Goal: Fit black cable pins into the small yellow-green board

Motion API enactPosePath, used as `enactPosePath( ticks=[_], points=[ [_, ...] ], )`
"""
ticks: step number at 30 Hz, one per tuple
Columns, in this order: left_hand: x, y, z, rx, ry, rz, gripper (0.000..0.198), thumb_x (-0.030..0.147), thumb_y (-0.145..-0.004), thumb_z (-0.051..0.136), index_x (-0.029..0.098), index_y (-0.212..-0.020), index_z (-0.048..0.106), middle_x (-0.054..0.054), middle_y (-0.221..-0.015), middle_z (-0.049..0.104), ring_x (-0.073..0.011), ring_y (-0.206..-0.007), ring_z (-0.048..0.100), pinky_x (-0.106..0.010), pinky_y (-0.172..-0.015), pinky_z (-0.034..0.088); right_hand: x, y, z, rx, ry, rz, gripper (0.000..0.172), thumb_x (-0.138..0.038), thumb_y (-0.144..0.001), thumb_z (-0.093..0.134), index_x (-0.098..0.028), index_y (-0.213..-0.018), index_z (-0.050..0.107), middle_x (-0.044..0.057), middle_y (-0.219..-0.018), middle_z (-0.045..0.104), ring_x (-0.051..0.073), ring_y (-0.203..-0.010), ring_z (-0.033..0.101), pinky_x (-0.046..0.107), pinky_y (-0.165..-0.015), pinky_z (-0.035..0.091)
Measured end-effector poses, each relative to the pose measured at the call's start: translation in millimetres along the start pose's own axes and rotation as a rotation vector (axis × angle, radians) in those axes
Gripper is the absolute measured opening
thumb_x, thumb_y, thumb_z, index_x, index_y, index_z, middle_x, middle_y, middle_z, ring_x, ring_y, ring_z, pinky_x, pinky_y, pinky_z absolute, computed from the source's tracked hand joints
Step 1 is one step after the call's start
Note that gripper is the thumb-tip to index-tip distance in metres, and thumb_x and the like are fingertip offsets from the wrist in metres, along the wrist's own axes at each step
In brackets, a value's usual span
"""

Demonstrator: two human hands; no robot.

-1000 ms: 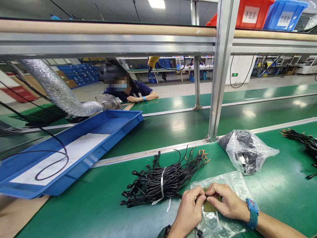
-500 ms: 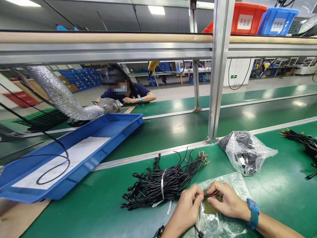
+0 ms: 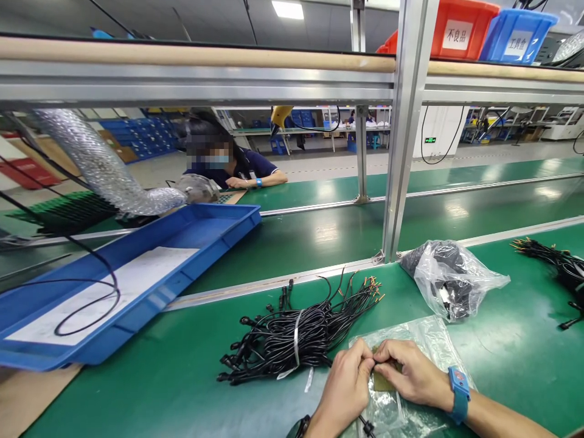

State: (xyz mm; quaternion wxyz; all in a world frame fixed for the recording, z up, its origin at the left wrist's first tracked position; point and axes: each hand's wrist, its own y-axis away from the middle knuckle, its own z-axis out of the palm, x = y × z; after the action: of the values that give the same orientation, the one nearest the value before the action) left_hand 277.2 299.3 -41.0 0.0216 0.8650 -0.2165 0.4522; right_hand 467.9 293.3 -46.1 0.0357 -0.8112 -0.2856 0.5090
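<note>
Fingers of left hand (image 3: 344,384) and right hand (image 3: 410,372) pinch one wire (image 3: 381,362) together; bundle (image 3: 296,334) left of them looks untouched.

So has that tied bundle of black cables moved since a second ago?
No. The bundle of black cables lies at the same spot below the aluminium post, its tips just as near the rail; only the camera shifted.

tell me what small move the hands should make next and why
Probably press the two pinched ends together. The left hand and right hand meet fingertip to fingertip over the clear plastic bag, pinching a thin black wire that trails off below; what the right hand pinches is hidden.
</note>
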Motion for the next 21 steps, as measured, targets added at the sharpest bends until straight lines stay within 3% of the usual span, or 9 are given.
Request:
enactPosePath(
  ticks=[10,21],
  points=[
    [10,-7,-15.7,-0.08,0.142,-0.019,0.019,0.026,-0.097,0.046,0.021,-0.08,0.052,-0.001,-0.074,0.059,-0.0158,-0.067,0.055,-0.025,-0.062,0.037,0,-5,-10,0.034,0.002,0.075,0.004,-0.017,-0.088,0.064,-0.019,-0.092,0.064,0.002,-0.081,0.068,0.015,-0.068,0.06,0.025,-0.062,0.042],
    [5,-5,-9.0,-0.039,0.108,-0.005,0.023,0.02,-0.094,0.044,0.021,-0.071,0.048,0.002,-0.064,0.054,-0.015,-0.062,0.052,-0.025,-0.06,0.033,1,-2,-6,0.01,-0.049,0.044,0.004,-0.017,-0.089,0.062,-0.02,-0.086,0.063,0.001,-0.078,0.067,0.015,-0.068,0.058,0.025,-0.064,0.041]
  ],
)
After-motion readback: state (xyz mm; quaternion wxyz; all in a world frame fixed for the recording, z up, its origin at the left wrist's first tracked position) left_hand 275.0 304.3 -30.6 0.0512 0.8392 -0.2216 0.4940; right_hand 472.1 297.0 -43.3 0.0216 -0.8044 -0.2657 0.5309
